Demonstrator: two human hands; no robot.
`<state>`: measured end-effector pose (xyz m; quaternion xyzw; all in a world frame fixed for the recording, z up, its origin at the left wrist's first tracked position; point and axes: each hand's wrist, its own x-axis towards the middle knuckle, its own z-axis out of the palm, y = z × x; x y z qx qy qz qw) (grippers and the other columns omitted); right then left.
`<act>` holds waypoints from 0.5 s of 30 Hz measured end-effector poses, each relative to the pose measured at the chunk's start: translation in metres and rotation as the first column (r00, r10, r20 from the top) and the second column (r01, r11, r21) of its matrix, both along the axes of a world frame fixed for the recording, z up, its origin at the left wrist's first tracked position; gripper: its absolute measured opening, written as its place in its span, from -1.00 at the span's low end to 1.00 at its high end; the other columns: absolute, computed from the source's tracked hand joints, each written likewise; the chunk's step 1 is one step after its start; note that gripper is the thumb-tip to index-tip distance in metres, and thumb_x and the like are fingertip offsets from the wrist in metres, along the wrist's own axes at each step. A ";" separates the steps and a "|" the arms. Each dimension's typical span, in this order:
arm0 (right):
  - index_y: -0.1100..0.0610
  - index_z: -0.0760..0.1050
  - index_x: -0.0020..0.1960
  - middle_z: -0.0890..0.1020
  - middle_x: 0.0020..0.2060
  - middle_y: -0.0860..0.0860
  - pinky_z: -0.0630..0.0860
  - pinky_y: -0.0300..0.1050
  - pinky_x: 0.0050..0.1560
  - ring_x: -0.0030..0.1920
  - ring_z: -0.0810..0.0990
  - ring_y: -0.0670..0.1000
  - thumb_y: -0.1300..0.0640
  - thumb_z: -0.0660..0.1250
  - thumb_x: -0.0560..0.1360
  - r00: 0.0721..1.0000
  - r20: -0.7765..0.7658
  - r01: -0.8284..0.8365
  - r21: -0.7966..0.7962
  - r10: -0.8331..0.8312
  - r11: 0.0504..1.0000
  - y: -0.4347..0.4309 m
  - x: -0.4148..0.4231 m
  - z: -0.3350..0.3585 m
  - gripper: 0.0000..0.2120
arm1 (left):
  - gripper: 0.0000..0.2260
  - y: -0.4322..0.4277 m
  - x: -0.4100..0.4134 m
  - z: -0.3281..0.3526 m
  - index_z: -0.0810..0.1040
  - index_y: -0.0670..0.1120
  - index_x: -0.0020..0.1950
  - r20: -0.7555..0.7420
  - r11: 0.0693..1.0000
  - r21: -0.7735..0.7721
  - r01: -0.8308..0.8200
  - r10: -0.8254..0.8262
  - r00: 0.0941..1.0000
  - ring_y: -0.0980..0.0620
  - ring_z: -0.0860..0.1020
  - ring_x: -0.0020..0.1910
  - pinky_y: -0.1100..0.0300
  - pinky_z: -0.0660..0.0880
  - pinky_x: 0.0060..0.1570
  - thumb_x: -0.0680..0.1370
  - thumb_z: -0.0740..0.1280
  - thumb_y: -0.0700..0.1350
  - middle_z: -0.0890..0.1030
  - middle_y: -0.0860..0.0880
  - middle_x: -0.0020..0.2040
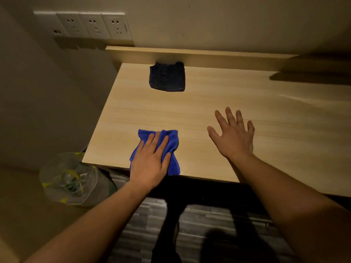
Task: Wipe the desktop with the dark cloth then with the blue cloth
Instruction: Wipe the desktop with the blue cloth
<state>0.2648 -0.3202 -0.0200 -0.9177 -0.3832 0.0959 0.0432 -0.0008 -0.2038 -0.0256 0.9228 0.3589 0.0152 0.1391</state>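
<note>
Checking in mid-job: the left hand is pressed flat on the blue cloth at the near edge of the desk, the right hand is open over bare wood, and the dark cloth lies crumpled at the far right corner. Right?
Not quite. The head view shows the dark cloth folded square at the back of the desk, toward the left, against the raised back ledge. The rest holds: left hand flat on the blue cloth at the near edge, right hand open over bare wood.

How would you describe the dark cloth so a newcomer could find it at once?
Start at the wooden desk and look to its far edge, below the wall sockets. The dark cloth lies there, folded square against the raised back ledge. Unlike the blue cloth, it is nearly black and no hand touches it.
</note>
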 end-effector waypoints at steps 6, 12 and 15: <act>-0.29 -0.07 0.67 -0.09 0.70 -0.14 -0.12 0.27 0.59 0.68 -0.18 0.03 -0.47 -0.15 0.60 0.999 -0.048 -0.015 -0.007 0.014 1.000 -0.006 -0.004 -0.001 -0.32 | -0.53 -0.054 -0.009 0.023 0.61 0.01 0.49 0.249 0.987 -0.140 -0.084 0.117 0.961 -0.12 0.62 0.36 -0.02 0.58 0.26 0.68 0.12 0.13 0.63 0.00 0.44; -0.24 0.04 0.66 -0.01 0.70 -0.11 0.04 0.17 0.55 0.68 -0.03 -0.01 -0.39 0.03 0.63 0.995 -0.089 -0.030 0.109 0.040 0.994 -0.014 0.036 0.014 -0.35 | -0.54 0.008 0.107 0.078 0.61 0.05 0.49 0.360 0.987 -0.159 0.025 0.034 0.932 -0.11 0.61 0.31 -0.03 0.55 0.19 0.69 0.11 0.13 0.62 0.01 0.45; -0.25 -0.09 0.68 -0.11 0.70 -0.11 -0.03 0.26 0.59 0.69 -0.14 0.01 -0.45 -0.07 0.61 1.000 -0.003 -0.014 -0.035 0.014 0.999 -0.029 0.065 0.012 -0.30 | -0.57 0.063 0.190 0.081 0.57 -0.05 0.51 0.306 0.995 -0.052 0.081 -0.061 0.950 -0.17 0.63 0.26 -0.09 0.52 0.25 0.72 0.14 0.06 0.63 -0.09 0.43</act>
